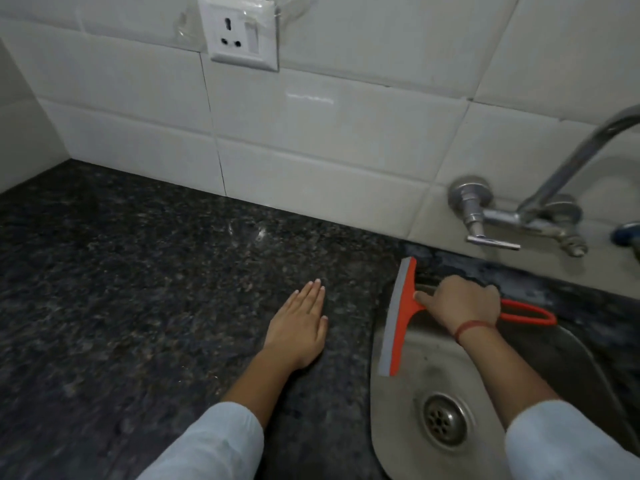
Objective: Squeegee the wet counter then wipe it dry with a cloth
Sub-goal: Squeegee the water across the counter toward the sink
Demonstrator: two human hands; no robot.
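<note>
Counter: dark speckled stone, occupying the left and centre of the view, with a pale wet sheen in one patch near the back edge. Tiled wall: white, meeting the counter along the back and at the left corner. Sink: steel basin set into the counter at lower right. Both forearms enter from the bottom edge in pale sleeves. Tap: chrome, wall-mounted above the back of the sink, lever handle pointing down and to the right. Squeegee: orange body with a grey rubber blade; the blade runs from the counter strip just below the wall forward along the sink's left rim, its near end over the basin, and the looped handle extends to the right. Socket plate: white, on the wall at top. Left hand: lying palm down on the counter just left of the sink, fingers straight and together, holding nothing. Right hand: curled round the squeegee handle, index finger stretched along it toward the blade head. Drain: round strainer in the basin floor. A red thread band circles the right wrist.
</note>
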